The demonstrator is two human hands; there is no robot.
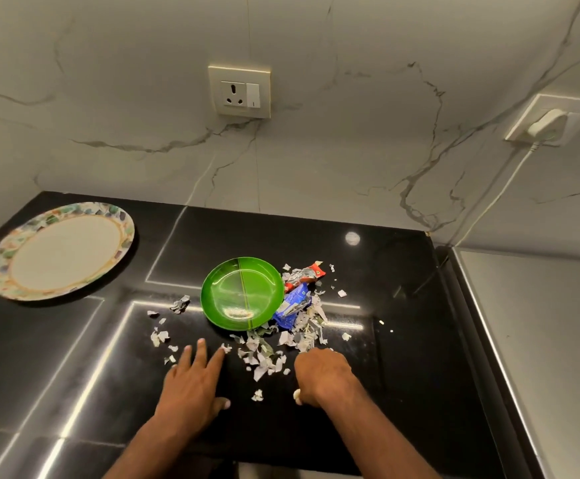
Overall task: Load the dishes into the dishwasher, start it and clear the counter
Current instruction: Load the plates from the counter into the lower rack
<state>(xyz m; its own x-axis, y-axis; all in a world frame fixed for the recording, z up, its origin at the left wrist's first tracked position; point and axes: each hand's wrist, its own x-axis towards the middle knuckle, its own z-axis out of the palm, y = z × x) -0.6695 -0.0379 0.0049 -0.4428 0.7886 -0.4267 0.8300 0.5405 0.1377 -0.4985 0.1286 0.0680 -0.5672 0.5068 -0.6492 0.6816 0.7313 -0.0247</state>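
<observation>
Two plates (242, 293), two hands (191, 382)

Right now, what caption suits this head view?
Two hands, left hand flat, right hand curled, gather paper scraps beside a green plate.

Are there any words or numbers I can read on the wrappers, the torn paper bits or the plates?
No text can be read for sure.
Red and silver wrapper: has printing, too blurred to read.
Blue wrapper: small marks, too blurred to read.
Torn paper scraps: grey print, too small to read.
Green plate: no words.
Patterned plate: only a coloured pattern, no words.
Wall socket: no label that can be read.
</observation>
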